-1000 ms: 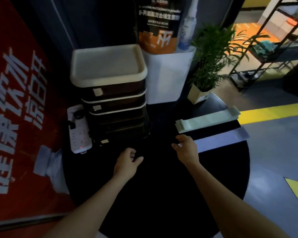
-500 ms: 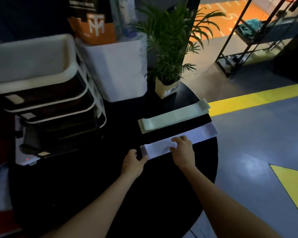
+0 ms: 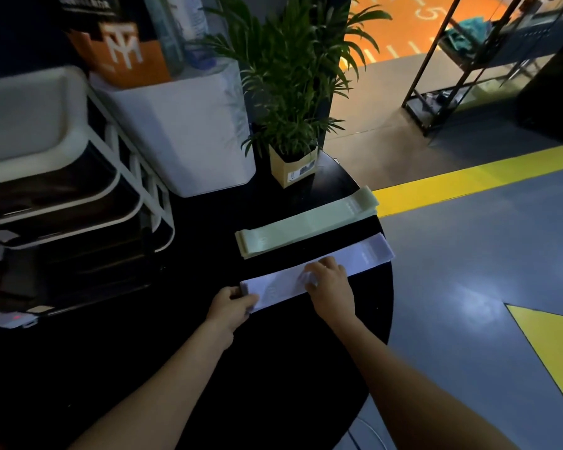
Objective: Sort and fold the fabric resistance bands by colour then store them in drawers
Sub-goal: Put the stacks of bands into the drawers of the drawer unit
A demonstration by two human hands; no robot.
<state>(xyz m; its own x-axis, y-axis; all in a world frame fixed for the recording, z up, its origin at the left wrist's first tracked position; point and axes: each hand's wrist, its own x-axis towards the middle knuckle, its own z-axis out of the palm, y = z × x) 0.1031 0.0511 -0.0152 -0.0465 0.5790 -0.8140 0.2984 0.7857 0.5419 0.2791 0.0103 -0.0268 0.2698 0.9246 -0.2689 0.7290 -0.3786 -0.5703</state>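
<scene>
Lavender band (image 3: 364, 259) lies flat near the desk (image 3: 273, 368) edge, its long axis running from my left hand (image 3: 231, 308), which pinches the near end, up-right past my right hand (image 3: 330, 285) with fingers (image 3: 312, 276) curled on its middle.

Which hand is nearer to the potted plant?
Right. The right hand rests mid-way on the lavender band, below the potted plant; the left hand pinches the band's near-left end, farther away.
</scene>
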